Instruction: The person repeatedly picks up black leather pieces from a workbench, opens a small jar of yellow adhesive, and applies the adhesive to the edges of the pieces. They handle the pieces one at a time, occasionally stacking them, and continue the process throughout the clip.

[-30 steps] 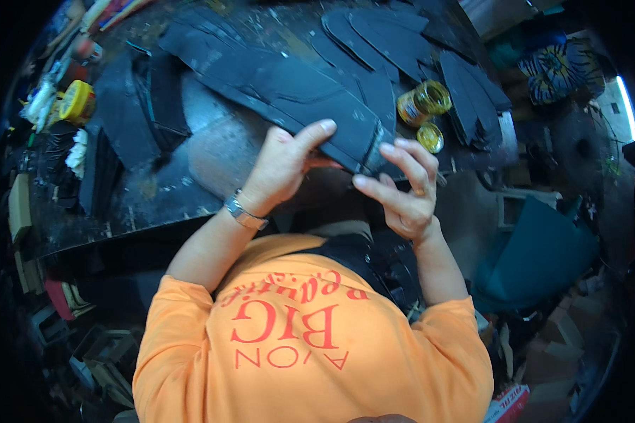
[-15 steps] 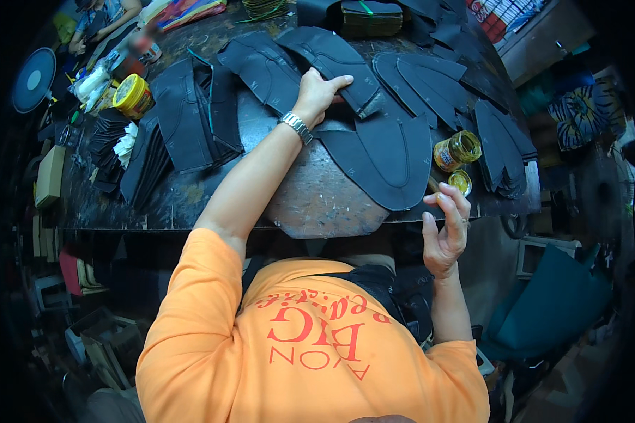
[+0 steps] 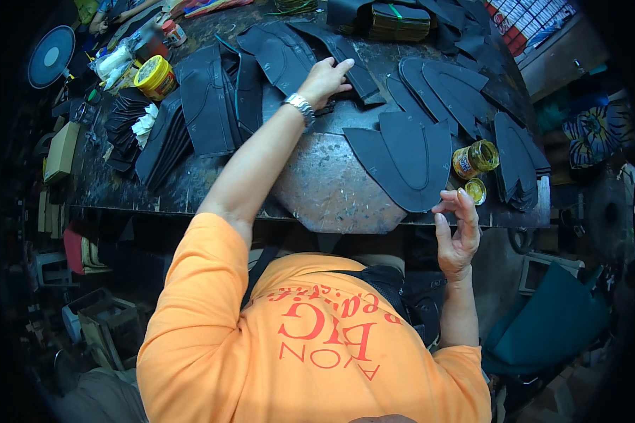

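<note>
My left hand [image 3: 324, 80], wearing a metal watch, reaches to a long black cut piece [image 3: 360, 76] at the top middle. Its thumb lies over the piece's edge, and its fingers bend at the near side, partly hidden. My right hand [image 3: 460, 236] hangs at the table's front edge with curved fingers apart from the thumb; I see nothing in it. Just beyond it lies a rounded black piece [image 3: 409, 166] with a curved line on it. An open glass jar [image 3: 475, 159] of yellowish stuff tilts beside that piece, with its lid [image 3: 475, 190] lying in front.
Stacks of similar black pieces lie at left [image 3: 208, 106], at right [image 3: 444, 88] and far right [image 3: 518, 155]. A yellow tub [image 3: 155, 77] and crumpled white tissue [image 3: 144, 125] are on the left. A strapped bundle [image 3: 400, 21] sits at the back. Another person's arm [image 3: 130, 13] shows at far left.
My left hand has turned, and the black piece at it now looks narrower and more tilted. My right hand has dropped slightly toward me. The whole view has shifted a little.
</note>
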A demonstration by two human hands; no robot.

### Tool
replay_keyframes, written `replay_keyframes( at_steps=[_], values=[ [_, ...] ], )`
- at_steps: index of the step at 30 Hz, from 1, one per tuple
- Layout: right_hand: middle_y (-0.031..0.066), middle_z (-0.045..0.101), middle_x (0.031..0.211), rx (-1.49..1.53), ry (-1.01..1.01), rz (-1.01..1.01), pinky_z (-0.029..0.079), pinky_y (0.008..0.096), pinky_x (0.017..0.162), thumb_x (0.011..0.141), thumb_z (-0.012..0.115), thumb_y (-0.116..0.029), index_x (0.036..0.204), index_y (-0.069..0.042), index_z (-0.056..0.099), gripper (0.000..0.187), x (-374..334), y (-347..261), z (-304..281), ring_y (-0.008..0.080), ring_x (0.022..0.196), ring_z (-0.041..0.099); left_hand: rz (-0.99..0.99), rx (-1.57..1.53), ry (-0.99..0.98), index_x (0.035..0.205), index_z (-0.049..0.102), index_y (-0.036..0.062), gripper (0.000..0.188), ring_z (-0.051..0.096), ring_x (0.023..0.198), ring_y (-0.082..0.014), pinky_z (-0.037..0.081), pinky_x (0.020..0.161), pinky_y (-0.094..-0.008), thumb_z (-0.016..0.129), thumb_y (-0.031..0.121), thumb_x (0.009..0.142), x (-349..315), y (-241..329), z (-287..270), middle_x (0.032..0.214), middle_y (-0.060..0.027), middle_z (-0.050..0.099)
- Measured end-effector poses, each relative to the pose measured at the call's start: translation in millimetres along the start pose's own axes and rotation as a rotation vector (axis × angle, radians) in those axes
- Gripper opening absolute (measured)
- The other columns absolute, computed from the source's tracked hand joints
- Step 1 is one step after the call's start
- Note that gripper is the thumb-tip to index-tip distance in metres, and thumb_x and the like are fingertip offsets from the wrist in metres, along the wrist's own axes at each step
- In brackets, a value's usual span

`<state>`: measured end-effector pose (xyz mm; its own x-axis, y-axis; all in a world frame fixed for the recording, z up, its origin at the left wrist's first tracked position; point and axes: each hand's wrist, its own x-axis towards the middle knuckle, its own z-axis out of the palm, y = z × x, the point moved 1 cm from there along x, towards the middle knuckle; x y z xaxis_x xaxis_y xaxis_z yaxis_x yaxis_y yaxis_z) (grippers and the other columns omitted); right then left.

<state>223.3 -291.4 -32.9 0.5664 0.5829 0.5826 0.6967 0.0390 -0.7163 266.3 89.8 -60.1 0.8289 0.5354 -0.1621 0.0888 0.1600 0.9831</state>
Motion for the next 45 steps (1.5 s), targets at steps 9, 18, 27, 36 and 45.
replay_keyframes(
  at_steps=[9, 18, 27, 36, 45],
  values=[
    [0.0121, 0.061, 0.115, -0.247, 0.095, 0.065, 0.049, 0.0296, 0.084, 0.089, 0.059, 0.005, 0.115, 0.0, 0.067, 0.028, 33.9, -4.2, -50.1, 0.0181, 0.092, 0.059, 0.601, 1.249, -0.008, 0.135, 0.06, 0.0145, 0.049, 0.057, 0.125, -0.0307, 0.048, 0.104, -0.0397, 0.072, 0.016, 0.088, -40.8, 51.2, -89.6, 0.142, -0.0139, 0.055],
    [0.01, 0.059, 0.12, -0.11, 0.084, 0.142, 0.041, 0.0317, 0.101, 0.097, 0.058, -0.004, 0.11, -0.001, 0.07, 0.018, 55.5, 9.1, -64.5, 0.0208, 0.116, 0.055, 0.603, 1.698, 0.387, 0.146, 0.048, 0.0237, 0.068, 0.021, 0.151, -0.0333, 0.021, 0.116, -0.0665, 0.075, 0.039, 0.086, -71.6, 28.5, -130.1, 0.159, -0.013, 0.032],
    [0.0095, 0.059, 0.119, -0.175, -0.035, 0.216, 0.043, 0.0324, 0.099, 0.097, 0.061, -0.006, 0.111, 0.0, 0.069, 0.017, 43.1, 13.7, -34.4, 0.0201, 0.113, 0.057, 0.401, 1.683, 0.645, 0.145, 0.05, 0.0313, 0.079, 0.017, 0.152, -0.0228, 0.011, 0.113, -0.076, 0.079, 0.057, 0.076, -108.7, 13.6, -184.1, 0.158, -0.0025, 0.036],
    [0.0102, 0.06, 0.12, -0.196, -0.037, 0.202, 0.043, 0.0337, 0.1, 0.097, 0.061, -0.005, 0.114, -0.001, 0.069, 0.019, 40.2, 10.8, -37.6, 0.0224, 0.114, 0.057, 0.575, 1.684, 0.638, 0.146, 0.048, 0.0322, 0.075, 0.017, 0.152, -0.023, 0.011, 0.113, -0.0756, 0.073, 0.061, 0.081, -110.3, 4.7, -232.7, 0.158, -0.0006, 0.036],
    [0.0099, 0.056, 0.128, -0.174, 0.004, 0.178, 0.041, 0.0315, 0.104, 0.098, 0.053, 0.0, 0.119, 0.0, 0.066, 0.025, 40.2, 14.9, -57.1, 0.019, 0.12, 0.055, 0.58, 1.624, 0.603, 0.131, 0.063, 0.0285, 0.033, 0.031, 0.147, -0.0267, 0.016, 0.108, -0.0777, 0.058, 0.037, 0.1, -114.7, 32.9, -228.0, 0.148, -0.0032, 0.048]
  ],
)
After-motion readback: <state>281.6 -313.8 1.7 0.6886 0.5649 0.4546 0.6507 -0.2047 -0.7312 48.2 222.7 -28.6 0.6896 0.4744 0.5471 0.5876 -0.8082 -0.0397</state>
